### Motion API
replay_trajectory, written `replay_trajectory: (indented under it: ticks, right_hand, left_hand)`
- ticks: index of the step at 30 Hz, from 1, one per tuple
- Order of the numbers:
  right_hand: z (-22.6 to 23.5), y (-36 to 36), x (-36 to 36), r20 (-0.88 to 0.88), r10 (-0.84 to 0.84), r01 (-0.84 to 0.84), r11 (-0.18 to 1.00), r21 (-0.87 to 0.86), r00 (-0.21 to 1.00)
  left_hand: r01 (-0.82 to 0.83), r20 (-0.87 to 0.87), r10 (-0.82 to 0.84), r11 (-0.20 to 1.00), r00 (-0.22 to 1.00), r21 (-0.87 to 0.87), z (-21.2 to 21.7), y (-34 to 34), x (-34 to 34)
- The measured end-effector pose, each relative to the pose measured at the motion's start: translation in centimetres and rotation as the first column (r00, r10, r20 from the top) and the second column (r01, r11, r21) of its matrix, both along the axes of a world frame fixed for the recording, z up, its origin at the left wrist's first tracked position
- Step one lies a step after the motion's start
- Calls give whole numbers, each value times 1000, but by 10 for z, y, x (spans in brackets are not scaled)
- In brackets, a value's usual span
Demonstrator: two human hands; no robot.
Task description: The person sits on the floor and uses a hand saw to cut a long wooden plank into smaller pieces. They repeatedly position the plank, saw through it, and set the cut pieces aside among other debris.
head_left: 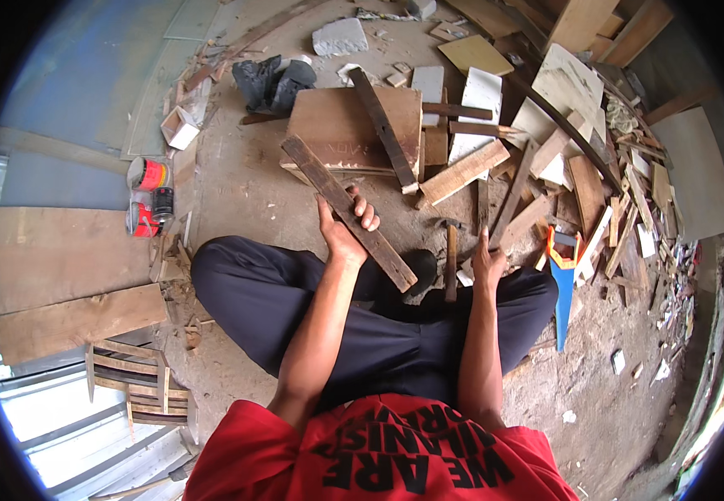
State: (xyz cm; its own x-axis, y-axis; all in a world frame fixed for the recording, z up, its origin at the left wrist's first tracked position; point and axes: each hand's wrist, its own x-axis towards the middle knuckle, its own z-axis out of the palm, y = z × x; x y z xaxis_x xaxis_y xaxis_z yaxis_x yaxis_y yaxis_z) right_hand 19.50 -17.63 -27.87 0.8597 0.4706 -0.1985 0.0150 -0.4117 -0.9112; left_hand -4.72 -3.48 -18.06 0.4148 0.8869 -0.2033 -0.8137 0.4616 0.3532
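My left hand (pixel 345 232) is closed round a dark, weathered wooden strip (pixel 349 213), held at a slant above my crossed legs. My right hand (pixel 489 263) grips the lower end of another dark wooden strip (pixel 515 190), which points up toward the scrap pile. On the ground between my hands stands a hammer (pixel 451 263) with a wooden handle. Past my left hand is a brown wooden box (pixel 316 117), with a third dark strip (pixel 383 129) leaning across it. A handsaw (pixel 562 288) with a blue blade and orange handle lies beside my right knee.
Scrap boards (pixel 589 192) are heaped at the right and far right. A black plastic bag (pixel 274 83) and a grey block (pixel 339 37) lie beyond the box. Red and black cans (pixel 151 175) stand at the left, near a plywood sheet (pixel 61 255) and a slatted wooden piece (pixel 141 376).
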Motion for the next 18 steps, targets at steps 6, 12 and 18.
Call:
replay_trajectory:
  ticks: [6, 12, 18]
  right_hand:
    - [13, 5, -4, 20, 34, -33, 999, -33, 999]
    - [-26, -1, 6, 263, -86, 115, 989, -96, 961]
    - [9, 28, -30, 477, 97, -99, 995, -22, 874]
  left_hand:
    - [-24, -2, 24, 998, 1000, -53, -4, 4, -1]
    - [8, -8, -8, 999, 1000, -33, -14, 8, 0]
    - [-46, -206, 33, 997, 978, -59, -14, 5, 4]
